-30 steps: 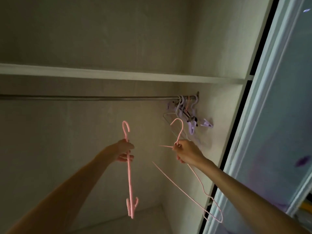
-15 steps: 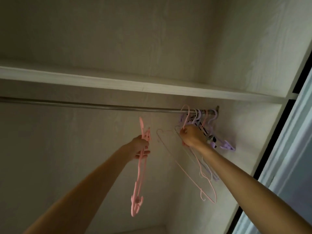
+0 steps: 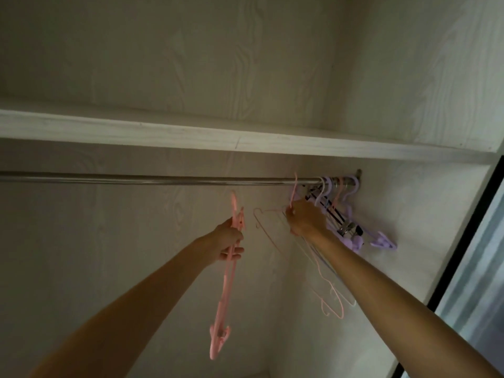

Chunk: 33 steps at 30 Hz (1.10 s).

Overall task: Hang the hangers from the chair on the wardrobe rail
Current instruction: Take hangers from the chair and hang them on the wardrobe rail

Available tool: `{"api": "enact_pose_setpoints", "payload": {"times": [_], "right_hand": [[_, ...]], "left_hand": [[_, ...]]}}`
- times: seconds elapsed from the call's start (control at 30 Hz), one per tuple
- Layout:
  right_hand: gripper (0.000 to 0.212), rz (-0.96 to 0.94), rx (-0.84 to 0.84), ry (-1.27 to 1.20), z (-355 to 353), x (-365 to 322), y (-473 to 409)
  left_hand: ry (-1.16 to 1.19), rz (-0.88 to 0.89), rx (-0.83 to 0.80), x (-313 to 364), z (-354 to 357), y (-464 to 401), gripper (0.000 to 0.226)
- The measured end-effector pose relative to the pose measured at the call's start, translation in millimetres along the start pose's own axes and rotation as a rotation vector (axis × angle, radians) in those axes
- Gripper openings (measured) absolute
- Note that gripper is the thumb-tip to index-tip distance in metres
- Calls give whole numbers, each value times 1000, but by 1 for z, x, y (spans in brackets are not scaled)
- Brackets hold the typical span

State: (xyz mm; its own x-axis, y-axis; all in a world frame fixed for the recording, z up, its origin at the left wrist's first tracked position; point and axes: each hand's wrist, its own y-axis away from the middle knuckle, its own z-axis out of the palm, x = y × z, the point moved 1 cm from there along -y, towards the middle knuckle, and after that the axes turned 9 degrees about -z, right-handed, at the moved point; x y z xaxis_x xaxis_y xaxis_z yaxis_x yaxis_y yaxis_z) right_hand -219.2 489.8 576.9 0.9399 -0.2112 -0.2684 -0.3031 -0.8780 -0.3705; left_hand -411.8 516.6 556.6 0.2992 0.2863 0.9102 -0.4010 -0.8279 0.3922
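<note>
The thin pink wire hanger (image 3: 331,290) hangs below the right hand (image 3: 305,221), whose grip is pinched on its neck; the hook (image 3: 294,190) rises straight up from that grip and reaches the wardrobe rail (image 3: 163,180), though I cannot tell whether it is already over the bar. The hanger's long axis slopes down and to the right of the grip. Just to the right of the grip, a cluster of pink and lilac hangers (image 3: 338,205) already hangs at the rail's end, with lilac clips (image 3: 381,241) at the bottom. The left hand (image 3: 230,240) is well apart to the left, its grip closed round a thicker pink plastic hanger (image 3: 225,290) held nearly upright, hook end up and short of the rail. The right hand is the nearer to hanging. Above the rail runs a pale shelf (image 3: 245,137); the wardrobe walls (image 3: 136,64) are wood-grained and dim.
</note>
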Motion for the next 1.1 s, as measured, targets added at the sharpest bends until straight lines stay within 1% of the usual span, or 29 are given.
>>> {"api": "enact_pose_setpoints", "payload": {"times": [0.07,0.1,0.13,0.2,0.23,0.27,0.33,0.37,0.4,0.43,0.57,0.77,0.87,0.97,1.1], "right_hand": [[36,-43,15,69,-4,-2,2],[36,-86,72,115,-8,-4,2],[38,-141,163,148,-13,-6,1],[44,-273,358,129,-30,-12,-2],[48,-351,408,121,-37,-15,-6],[53,-424,393,137,-41,-17,-12],[62,-500,223,252,-40,-16,-27],[64,-503,139,324,-37,-13,-33],[63,-501,90,376,-32,-9,-36],[61,-498,80,394,-28,-5,-38],[55,-514,199,343,-28,16,-40],[56,-517,219,385,-40,41,-47],[53,-419,258,364,-41,51,-48],[55,-309,279,362,-38,58,-47],[58,-283,279,323,-41,61,-46]], "left_hand": [[-7,2,-11,2,0,-5,53],[-17,3,-17,4,-1,-6,52],[-28,5,-27,6,-3,-8,51],[-46,8,-54,11,-6,-10,51],[-57,13,-64,13,-7,-10,51],[-64,19,-69,15,-8,-11,51],[-64,20,-75,17,-8,-13,52],[-67,19,-75,17,-7,-15,52],[-72,20,-72,16,-7,-16,53],[-78,21,-72,15,-6,-18,53],[-86,16,-85,12,-5,-21,53],[-95,2,-99,13,-4,-24,57],[-103,-8,-104,14,-5,-25,56],[-120,-17,-119,14,-7,-24,57],[-123,-30,-108,16,-8,-21,57]]}}
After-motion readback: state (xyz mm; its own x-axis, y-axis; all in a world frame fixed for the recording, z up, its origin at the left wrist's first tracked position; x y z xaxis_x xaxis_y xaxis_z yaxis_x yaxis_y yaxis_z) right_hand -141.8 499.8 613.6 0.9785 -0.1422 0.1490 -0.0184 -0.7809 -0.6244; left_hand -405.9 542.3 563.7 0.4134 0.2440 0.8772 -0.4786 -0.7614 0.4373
